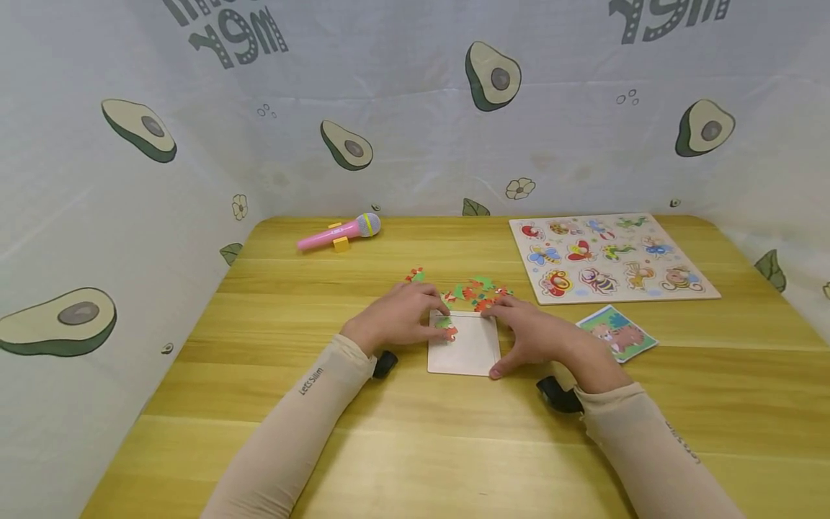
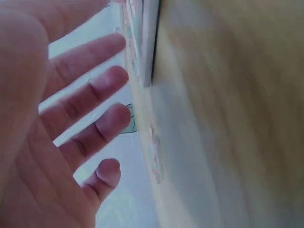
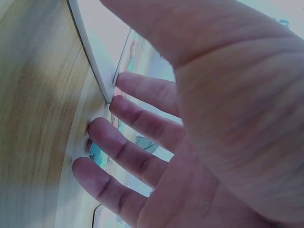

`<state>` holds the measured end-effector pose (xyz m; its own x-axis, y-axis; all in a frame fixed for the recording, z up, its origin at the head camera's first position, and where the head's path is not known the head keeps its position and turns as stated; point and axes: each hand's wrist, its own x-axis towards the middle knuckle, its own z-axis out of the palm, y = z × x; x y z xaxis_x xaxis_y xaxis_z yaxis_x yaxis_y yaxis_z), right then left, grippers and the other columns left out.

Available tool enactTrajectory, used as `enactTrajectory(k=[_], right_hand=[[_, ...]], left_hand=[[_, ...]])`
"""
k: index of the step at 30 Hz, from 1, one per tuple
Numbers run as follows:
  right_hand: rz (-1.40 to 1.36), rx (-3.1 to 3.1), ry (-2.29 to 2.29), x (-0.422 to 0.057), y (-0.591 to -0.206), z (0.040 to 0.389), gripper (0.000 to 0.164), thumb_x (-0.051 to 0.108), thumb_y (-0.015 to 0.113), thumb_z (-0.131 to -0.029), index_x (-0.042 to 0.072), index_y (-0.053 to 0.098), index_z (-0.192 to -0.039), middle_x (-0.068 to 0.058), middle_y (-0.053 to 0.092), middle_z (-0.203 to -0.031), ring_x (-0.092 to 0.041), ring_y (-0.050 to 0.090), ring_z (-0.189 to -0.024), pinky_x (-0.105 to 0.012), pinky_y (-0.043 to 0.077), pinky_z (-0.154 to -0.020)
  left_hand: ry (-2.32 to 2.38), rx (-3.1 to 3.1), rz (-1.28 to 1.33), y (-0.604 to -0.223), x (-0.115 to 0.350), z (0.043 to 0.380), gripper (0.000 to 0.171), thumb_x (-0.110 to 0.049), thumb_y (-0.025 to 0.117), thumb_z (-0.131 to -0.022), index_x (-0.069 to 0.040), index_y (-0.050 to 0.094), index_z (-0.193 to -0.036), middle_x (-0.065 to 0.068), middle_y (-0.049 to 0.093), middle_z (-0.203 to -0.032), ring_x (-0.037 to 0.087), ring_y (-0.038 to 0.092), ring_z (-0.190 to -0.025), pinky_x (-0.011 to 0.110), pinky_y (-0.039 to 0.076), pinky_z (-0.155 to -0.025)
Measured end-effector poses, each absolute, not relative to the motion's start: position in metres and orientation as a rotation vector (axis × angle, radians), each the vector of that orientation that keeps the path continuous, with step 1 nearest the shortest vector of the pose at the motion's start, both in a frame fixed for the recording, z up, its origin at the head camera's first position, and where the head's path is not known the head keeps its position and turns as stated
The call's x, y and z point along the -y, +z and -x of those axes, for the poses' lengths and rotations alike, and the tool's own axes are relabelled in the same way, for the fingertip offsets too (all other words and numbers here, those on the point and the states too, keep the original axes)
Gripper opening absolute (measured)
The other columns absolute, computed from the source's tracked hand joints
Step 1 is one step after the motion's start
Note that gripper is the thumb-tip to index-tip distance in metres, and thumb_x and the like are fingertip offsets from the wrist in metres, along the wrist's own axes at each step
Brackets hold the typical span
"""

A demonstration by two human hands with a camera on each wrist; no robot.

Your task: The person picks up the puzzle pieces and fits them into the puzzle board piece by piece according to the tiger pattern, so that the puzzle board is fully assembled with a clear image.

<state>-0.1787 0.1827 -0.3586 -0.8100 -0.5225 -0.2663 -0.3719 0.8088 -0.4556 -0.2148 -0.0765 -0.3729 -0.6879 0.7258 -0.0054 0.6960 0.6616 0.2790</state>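
A small pale puzzle tray (image 1: 463,355) lies flat on the table before me. A few joined red and green jigsaw pieces (image 1: 446,328) are in its upper left part. My left hand (image 1: 403,315) reaches over the tray's left side, thumb tip at these pieces and index finger at the far rim. In the left wrist view its fingers are spread and relaxed. My right hand (image 1: 534,333) holds the tray's right side, thumb at the near corner and fingertips at the far corner. Several loose jigsaw pieces (image 1: 480,290) are heaped just beyond the tray.
A picture card (image 1: 619,333) lies right of my right hand. Behind it is a large insect puzzle board (image 1: 616,258). At the back left a pink toy microphone (image 1: 340,232) rests on the wooden table (image 1: 259,303). A printed curtain (image 1: 415,144) surrounds the table.
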Motion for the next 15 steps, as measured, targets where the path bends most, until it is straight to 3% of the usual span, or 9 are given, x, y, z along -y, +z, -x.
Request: enactTrajectory(k=[3,15], right_hand=[[0.673,-2.610,-0.547,-0.1831,-0.3587,0.1786,0.101,0.050,0.092,-0.067,0.002,0.050,-0.145,-0.029,0.034,-0.151,-0.050,0.032,-0.137,-0.064,0.033,-0.106],[0.663,-2.604,-0.549,-0.1833,-0.3583,0.1783,0.101,0.049,0.092,-0.068,0.002,0.048,-0.146,-0.030,0.030,-0.153,-0.051,0.027,-0.140,-0.065,0.031,-0.107]], left_hand=[[0.355,-2.772,-1.165,-0.3744,0.0744,0.2148,0.042,-0.054,0.072,-0.089,-0.022,0.075,-0.116,-0.005,0.062,-0.119,0.016,0.054,-0.117,0.043,0.036,-0.103],[0.358,-2.760,-1.181,-0.3757,0.0728,0.2129,0.029,-0.041,0.069,-0.096,-0.022,0.076,-0.118,-0.004,0.062,-0.120,0.015,0.053,-0.117,0.042,0.037,-0.100]])
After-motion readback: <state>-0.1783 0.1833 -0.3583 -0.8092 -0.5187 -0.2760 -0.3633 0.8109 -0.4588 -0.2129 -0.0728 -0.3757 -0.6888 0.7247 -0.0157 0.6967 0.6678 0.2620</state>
